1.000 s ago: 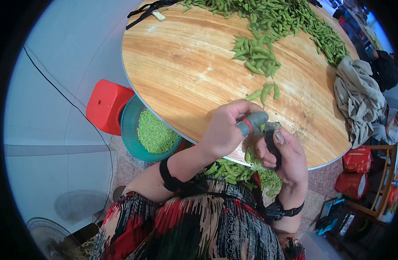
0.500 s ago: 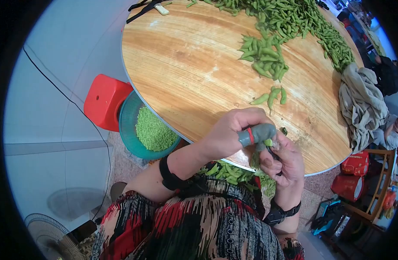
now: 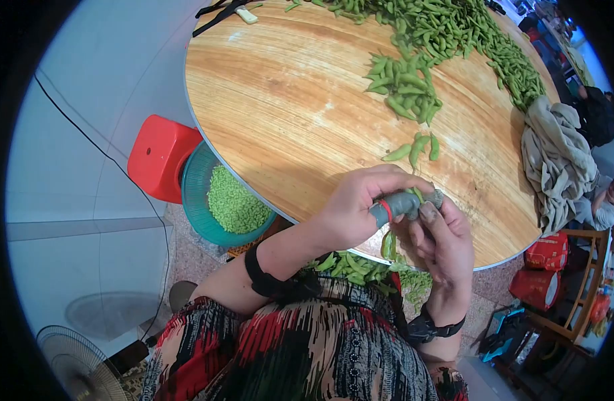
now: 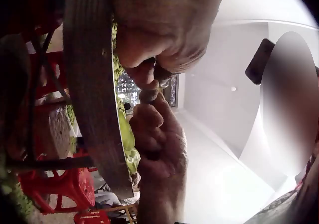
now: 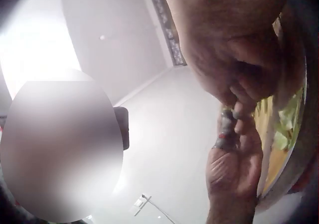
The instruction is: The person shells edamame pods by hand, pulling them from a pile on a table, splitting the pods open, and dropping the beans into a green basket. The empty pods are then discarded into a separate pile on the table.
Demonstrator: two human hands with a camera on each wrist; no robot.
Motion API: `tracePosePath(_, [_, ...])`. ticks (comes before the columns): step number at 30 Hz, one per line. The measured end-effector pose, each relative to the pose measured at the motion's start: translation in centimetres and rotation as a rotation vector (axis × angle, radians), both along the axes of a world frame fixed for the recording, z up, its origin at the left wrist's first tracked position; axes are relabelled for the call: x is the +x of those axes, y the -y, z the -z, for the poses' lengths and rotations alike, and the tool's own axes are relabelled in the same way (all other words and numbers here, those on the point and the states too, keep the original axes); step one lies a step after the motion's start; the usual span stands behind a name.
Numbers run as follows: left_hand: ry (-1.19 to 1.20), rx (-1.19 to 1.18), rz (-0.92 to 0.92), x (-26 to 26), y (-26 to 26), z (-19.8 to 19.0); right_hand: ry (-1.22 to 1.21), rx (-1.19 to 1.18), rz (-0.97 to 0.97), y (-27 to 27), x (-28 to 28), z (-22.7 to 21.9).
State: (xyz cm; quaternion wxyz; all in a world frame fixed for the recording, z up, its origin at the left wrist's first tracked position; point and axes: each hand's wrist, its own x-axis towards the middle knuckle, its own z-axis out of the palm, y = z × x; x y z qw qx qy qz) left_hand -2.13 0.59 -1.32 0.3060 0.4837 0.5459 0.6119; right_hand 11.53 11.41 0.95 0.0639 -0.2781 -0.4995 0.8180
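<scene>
Pod in hand: a green soybean pod (image 3: 389, 244) sits pinched between your two hands at the near edge of the round wooden table (image 3: 287, 113), its lower end hanging down below your fingers.
Left hand: your left hand (image 3: 360, 204) is curled closed, its grey rubber thumb cover (image 3: 395, 205) pressed against the top of the pod.
Right hand: your right hand (image 3: 444, 240) is curled round the pod from the right, with a covered fingertip meeting the left thumb.
Step in hand: you appear to be splitting this pod open to get the beans out.
Next move: it likely calls for a firm squeeze with both thumbs, aimed so the beans drop clear of your lap.
Lap: a heap of green pods (image 3: 350, 267) lies just below your hands, on your patterned dress.
Bowl: a teal bowl of shelled beans (image 3: 233, 200) stands to the left, partly under the table edge, beside a red stool (image 3: 161, 157).
Table: three loose pods (image 3: 414, 147) lie just beyond your hands; a large pile of pods (image 3: 447, 33) covers the far right side, next to a crumpled grey cloth (image 3: 554, 157).
Hard to make out: both wrist views show only close, dim fingers, so whether the pod has opened cannot be told. The bowl is half hidden by the table.
</scene>
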Motion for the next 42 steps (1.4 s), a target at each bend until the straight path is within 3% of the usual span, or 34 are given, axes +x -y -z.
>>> tracePosePath(1, [0.196, -0.015, -0.027, 0.4, -0.1, -0.2, -0.001, 0.0, 0.001, 0.0, 0.0, 0.4])
tracePosePath(2, [0.391, -0.031, -0.055, 0.7, -0.2, -0.4, -0.023, 0.175, 0.008, 0.0, 0.0, 1.1])
tracePosePath(3, [0.39, -0.032, -0.053, 0.7, 0.0, -0.4, -0.045, 0.35, 0.017, 0.1, -0.2, 1.2])
tracePosePath(4, [0.23, -0.077, -0.06, 0.6, 0.1, -0.3, -0.044, 0.35, 0.02, 0.2, -0.5, 0.9])
tracePosePath(5, [0.07, -0.12, -0.067, 0.7, 0.3, -0.2, -0.064, 0.515, 0.099, 0.3, -1.1, 0.4])
tracePosePath(6, [0.068, -0.118, -0.065, 0.9, 0.4, -0.5, -0.087, 0.682, 0.178, 0.5, -1.5, -0.1])
tracePosePath(7, [0.006, -0.166, -0.062, 1.1, 0.5, -1.0, -0.088, 0.684, 0.179, 0.3, -1.3, -0.2])
tracePosePath(9, [-0.059, -0.213, -0.058, 1.2, 0.6, -1.1, -0.03, 0.733, 0.015, -0.3, -0.8, -0.3])
tracePosePath(10, [-0.206, -0.069, -0.1, 1.0, 0.6, -0.7, -0.031, 0.736, 0.016, -0.4, -0.6, -0.1])
tracePosePath(11, [-0.352, 0.075, -0.141, 0.9, 0.6, -0.5, -0.064, 0.525, 0.028, -0.4, -0.4, 0.3])
tracePosePath(12, [-0.353, 0.077, -0.139, 0.6, 0.8, -0.6, -0.095, 0.314, 0.041, -0.3, -0.2, 0.6])
tracePosePath(13, [-0.483, 0.131, -0.063, 0.2, 1.3, -0.7, -0.095, 0.317, 0.042, -0.2, -0.1, 0.6])
tracePosePath(15, [-0.609, 0.186, 0.019, 0.0, 1.5, -0.8, -0.225, -0.421, 0.058, 0.3, 0.1, 0.6])
tracePosePath(17, [-0.476, 0.22, -0.061, 0.1, 1.3, -0.8, -0.214, -0.451, 0.129, 0.6, -0.2, 0.7])
tracePosePath(18, [-0.475, 0.223, -0.059, 0.2, 1.2, -0.6, -0.203, -0.367, 0.091, 0.3, -0.2, 0.7])
tracePosePath(19, [-0.232, 0.114, -0.124, 0.3, 1.2, -0.3, -0.191, -0.284, 0.052, -0.2, -0.2, 0.6])
tracePosePath(20, [0.01, 0.004, -0.186, 0.3, 1.2, 0.0, -0.196, -0.054, -0.25, -2.0, 0.6, 0.7])
tracePosePath(21, [0.011, 0.006, -0.185, -0.3, 1.2, 0.0, -0.196, -0.052, -0.249, -2.9, 0.7, 0.2])
tracePosePath(23, [0.367, -0.057, -0.329, -1.7, 1.1, 0.0, -0.054, 0.898, -0.541, -4.3, -0.1, -1.6])
tracePosePath(25, [0.397, -0.099, -0.306, -1.4, 1.1, 0.1, 0.385, 1.075, -0.12, -4.5, -3.6, -3.0])
tracePosePath(26, [0.418, -0.135, -0.284, -1.4, 1.0, 0.1, 0.287, 1.333, -0.027, -6.1, -4.3, -0.7])
tracePosePath(27, [0.418, -0.132, -0.281, -1.2, 0.9, 0.0, 0.287, 1.337, -0.024, -6.0, -4.5, -0.3])
tracePosePath(29, [0.556, -0.111, -0.233, -0.9, 0.7, -0.1, 0.378, 1.67, -0.151, -5.7, -5.1, 0.3])
tracePosePath(31, [0.599, -0.096, -0.191, -1.1, 1.0, 0.2, 0.444, 1.633, -0.193, -4.8, -4.7, 0.1])
tracePosePath(33, [0.639, -0.078, -0.149, -0.9, 1.0, 0.1, 0.368, 1.56, 0.009, -4.5, -3.8, 0.7])
tracePosePath(35, [0.559, -0.097, -0.114, -0.2, 0.8, -0.5, 0.301, 1.476, 0.023, -3.4, -2.7, 0.0])
tracePosePath(37, [0.637, -0.067, -0.075, 0.9, -0.1, -0.3, 0.239, 1.38, 0.049, -1.9, -1.7, 0.0])
tracePosePath(39, [0.712, -0.033, -0.03, 1.1, -0.4, -0.3, 0.004, 1.061, 0.064, -0.6, -0.9, 0.6])
tracePosePath(40, [0.716, -0.039, -0.063, 1.0, -0.4, -0.3, 0.08, 0.813, 0.025, 0.4, -0.8, -1.0])
tracePosePath(41, [0.719, -0.046, -0.097, 1.0, -0.3, -0.3, 0.079, 0.813, 0.025, 0.5, -0.5, -1.3])
tracePosePath(42, [0.717, -0.047, -0.099, 1.1, -0.3, -0.3, 0.064, 0.581, -0.001, 0.5, -0.2, -1.4])
